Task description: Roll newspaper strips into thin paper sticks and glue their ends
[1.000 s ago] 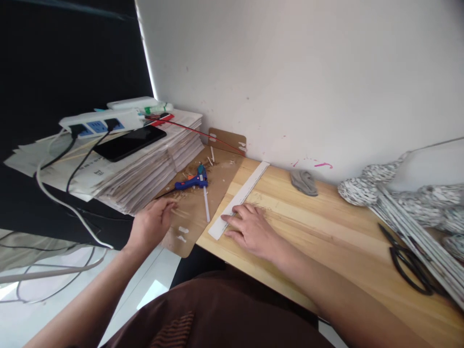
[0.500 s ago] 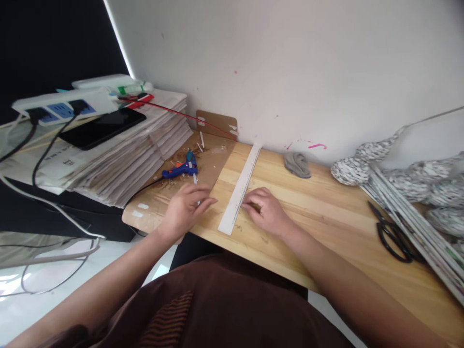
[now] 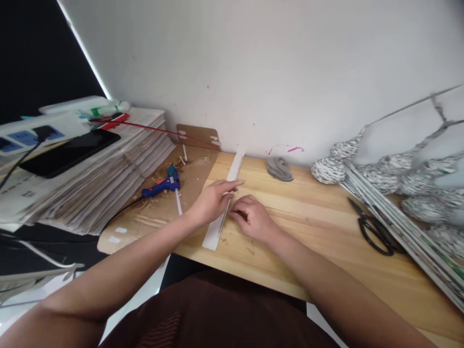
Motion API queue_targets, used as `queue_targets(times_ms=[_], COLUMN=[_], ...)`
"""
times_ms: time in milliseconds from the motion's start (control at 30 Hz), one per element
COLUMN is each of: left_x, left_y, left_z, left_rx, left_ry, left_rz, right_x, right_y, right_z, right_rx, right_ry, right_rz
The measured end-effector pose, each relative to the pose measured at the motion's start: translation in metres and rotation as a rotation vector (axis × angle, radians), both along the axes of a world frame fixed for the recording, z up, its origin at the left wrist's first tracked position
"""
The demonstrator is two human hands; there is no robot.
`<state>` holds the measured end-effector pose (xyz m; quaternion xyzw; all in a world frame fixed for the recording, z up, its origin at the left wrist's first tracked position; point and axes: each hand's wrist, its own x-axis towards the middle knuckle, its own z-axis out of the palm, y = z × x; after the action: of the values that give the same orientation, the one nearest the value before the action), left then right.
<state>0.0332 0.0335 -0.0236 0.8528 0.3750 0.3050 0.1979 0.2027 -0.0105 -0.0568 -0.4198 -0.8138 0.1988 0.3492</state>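
Observation:
A long white paper strip (image 3: 212, 238), with small dark print along its right edge, lies across the wooden table. My left hand (image 3: 213, 200) is over the middle of the strip and covers part of it; its index finger stretches out to the right, with the thumb lower. Just right of the strip, my right hand (image 3: 253, 218) has its thumb and fingertips drawn together close to the strip's edge. Whatever they may pinch is too small to make out. Left of my left hand, a blue hot glue gun (image 3: 163, 185) rests on a cardboard sheet (image 3: 145, 224).
A grey cloth (image 3: 279, 169) lies near the wall. To the right are black scissors (image 3: 373, 232), a bundle of paper rolls (image 3: 395, 227) and several woven paper shapes (image 3: 328, 170). At left, a paper stack (image 3: 134, 169) carries a phone (image 3: 72, 151) and a power strip (image 3: 68, 126).
My left hand has moved right, from beside the strip to over it. My right hand stays at the strip's right edge. The view has shifted slightly.

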Motion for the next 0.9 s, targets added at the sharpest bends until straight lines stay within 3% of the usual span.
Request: queue_targets(times_ms=[100, 233, 400, 567, 900], left_x=[0.048, 0.113, 0.167, 0.180, 0.175], left_y=[0.042, 0.089, 0.117, 0.123, 0.125], left_z=[0.001, -0.003, -0.010, -0.013, -0.014], left_rx=[0.094, 0.200, 0.222, 0.221, 0.221], left_ry=[0.228, 0.418, 0.459, 0.503, 0.496], left_rz=[-0.084, -0.076, -0.138, -0.218, -0.205], right_x=[0.002, 0.008, 0.012, 0.014, 0.016], right_y=[0.000, 0.005, 0.014, 0.019, 0.025], right_z=[0.000, -0.001, -0.006, -0.007, -0.008], right_rx=[-0.051, -0.224, -0.264, -0.326, -0.339], right_ry=[0.107, 0.326, 0.450, 0.497, 0.555], right_rz=[-0.047, -0.252, -0.350, -0.369, -0.362])
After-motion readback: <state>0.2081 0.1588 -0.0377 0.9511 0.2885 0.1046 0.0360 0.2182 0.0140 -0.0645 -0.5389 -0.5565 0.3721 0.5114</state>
